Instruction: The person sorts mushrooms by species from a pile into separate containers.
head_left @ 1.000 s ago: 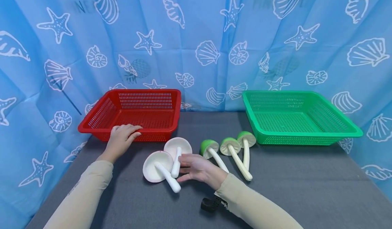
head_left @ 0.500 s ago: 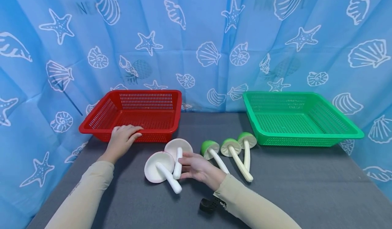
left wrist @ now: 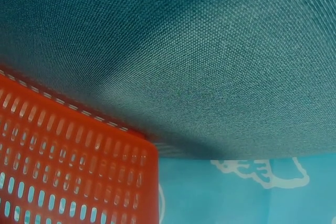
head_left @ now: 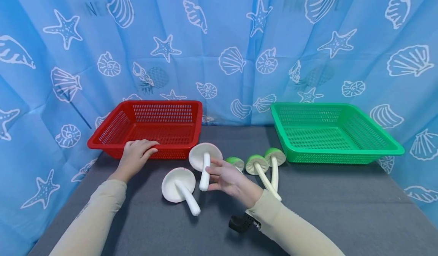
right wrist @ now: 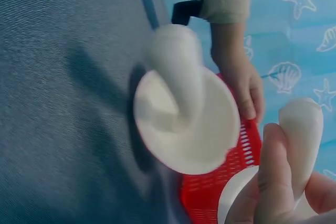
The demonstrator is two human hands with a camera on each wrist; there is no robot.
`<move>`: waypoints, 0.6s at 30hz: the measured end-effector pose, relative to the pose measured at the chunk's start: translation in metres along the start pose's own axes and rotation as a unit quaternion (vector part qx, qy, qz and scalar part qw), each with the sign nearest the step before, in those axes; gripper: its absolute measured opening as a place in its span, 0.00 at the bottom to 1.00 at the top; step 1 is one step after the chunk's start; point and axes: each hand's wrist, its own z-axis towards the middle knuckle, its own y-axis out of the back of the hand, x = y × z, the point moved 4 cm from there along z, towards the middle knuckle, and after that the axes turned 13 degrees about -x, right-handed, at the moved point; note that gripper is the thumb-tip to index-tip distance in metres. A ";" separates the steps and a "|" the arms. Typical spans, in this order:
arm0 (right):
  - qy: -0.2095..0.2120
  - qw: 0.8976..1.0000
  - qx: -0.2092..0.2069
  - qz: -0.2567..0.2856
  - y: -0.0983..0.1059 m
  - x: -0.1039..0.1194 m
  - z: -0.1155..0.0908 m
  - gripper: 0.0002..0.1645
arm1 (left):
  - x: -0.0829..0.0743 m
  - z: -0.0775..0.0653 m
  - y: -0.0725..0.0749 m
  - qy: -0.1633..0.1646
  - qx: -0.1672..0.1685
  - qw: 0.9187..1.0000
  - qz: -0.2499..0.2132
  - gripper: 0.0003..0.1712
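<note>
My right hand point(head_left: 230, 178) pinches the white stem of a toy mushroom point(head_left: 205, 170), its pale cap tilted up just in front of the red basket. The right wrist view shows that stem point(right wrist: 302, 137) between thumb and fingers point(right wrist: 274, 174). A second white mushroom point(head_left: 187, 196) lies on the table to the left, apart from the held one. On the front rim of the red basket point(head_left: 178, 146), my left hand point(head_left: 135, 157) grips with fingers curled over the edge. Only basket, cloth and curtain appear in the left wrist view; the hand is out of it.
Three green-capped mushrooms point(head_left: 257, 165) lie right of my right hand, the nearest partly hidden by it. A green basket point(head_left: 342, 155) stands at the back right. Behind both baskets hangs a blue curtain point(head_left: 219, 31); grey cloth point(head_left: 325, 202) covers the table.
My right hand has taken hold of the farther white mushroom and lifted it up and to the right, away from the other one. The left hand stays on the basket rim.
</note>
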 end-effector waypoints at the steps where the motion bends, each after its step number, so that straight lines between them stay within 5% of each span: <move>1: 0.003 1.000 0.001 0.001 0.000 0.003 -0.002 0.31 | 0.000 0.000 0.000 0.000 -0.002 1.000 -0.001 0.18; 18: 0.032 0.999 0.003 0.006 0.001 0.044 -0.009 0.33 | 0.001 -0.001 -0.001 0.005 0.005 1.000 -0.004 0.19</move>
